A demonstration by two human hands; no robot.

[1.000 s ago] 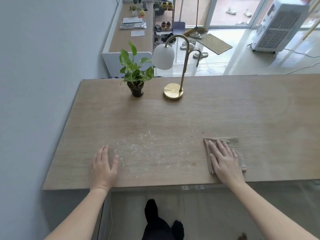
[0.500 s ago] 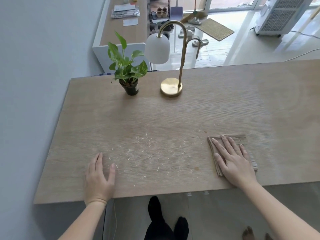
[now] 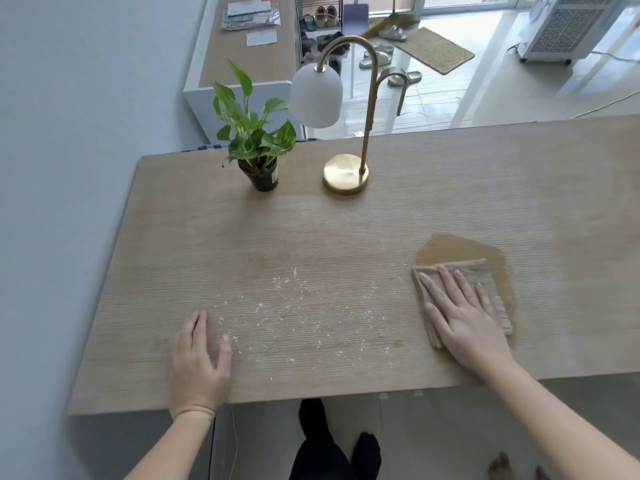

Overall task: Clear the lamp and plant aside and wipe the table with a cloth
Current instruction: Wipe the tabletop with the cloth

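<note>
A wooden table (image 3: pixel 346 237) fills the view, with white crumbs (image 3: pixel 294 317) scattered over its near middle. A small potted plant (image 3: pixel 258 147) stands at the far left, and a brass lamp (image 3: pixel 346 173) with a white shade stands just right of it. My right hand (image 3: pixel 460 313) lies flat on a folded tan cloth (image 3: pixel 491 292) at the near right. A darker damp patch (image 3: pixel 457 249) shows behind and right of the cloth. My left hand (image 3: pixel 199 362) rests palm down on the near left of the table, fingers apart, holding nothing.
A grey wall (image 3: pixel 62 168) runs along the table's left side. Beyond the far edge are a low cabinet (image 3: pixel 242 46) with papers, a shoe rack (image 3: pixel 320 26), slippers, a mat (image 3: pixel 433 50) and a white fan unit (image 3: pixel 571 26). My feet show below the near edge.
The view has tilted down and closer. My right hand has slid the cloth slightly toward me and left, leaving a damp patch behind it. My left hand stays in place.
</note>
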